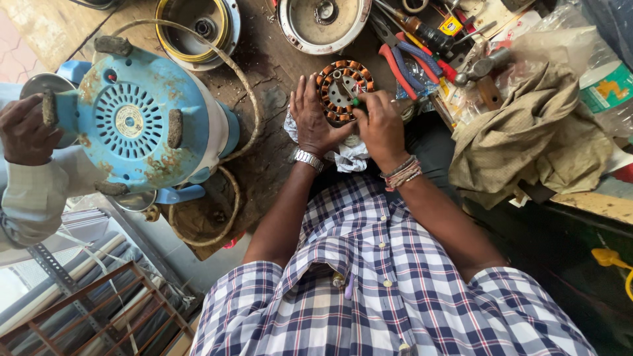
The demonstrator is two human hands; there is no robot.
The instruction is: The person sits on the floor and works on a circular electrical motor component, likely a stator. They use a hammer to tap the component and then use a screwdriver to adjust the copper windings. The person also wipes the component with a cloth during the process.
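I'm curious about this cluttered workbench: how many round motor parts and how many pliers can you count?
Wound stator with copper coils: 1
Round metal motor covers: 2
Blue motor housing: 1
Pliers: 1, possibly more; handles overlap
Total: 5

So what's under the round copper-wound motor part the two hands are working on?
A crumpled white cloth shows below the motor part, spreading toward the wrists, on the dark workbench. The left hand and right hand cover the part's lower edge, so what lies directly beneath is hidden.

Copper-wound metal stator (341,89), rusty painted blue housing (142,125) — worn dark wooden bench (264,86), crumpled cloth (527,138).
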